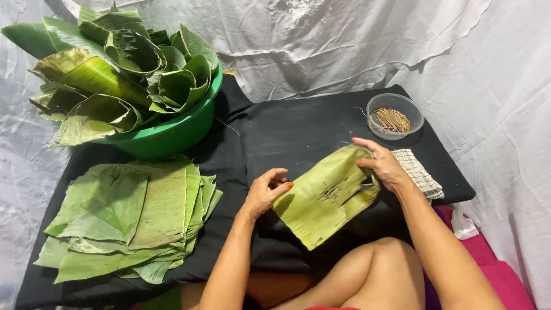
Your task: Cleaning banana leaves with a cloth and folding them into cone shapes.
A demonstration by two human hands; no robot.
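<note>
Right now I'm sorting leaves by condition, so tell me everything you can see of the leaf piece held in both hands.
The leaf piece is a pale green, roughly rectangular strip of banana leaf with fine ribbing and dark split marks near its middle. It is held tilted above the black cloth, the left hand pinching its lower edge, the right hand gripping its upper end.

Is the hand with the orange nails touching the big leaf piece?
Touching. The head view shows the left hand pinching the edge of the leaf piece, while the right hand holds its far end.
</note>
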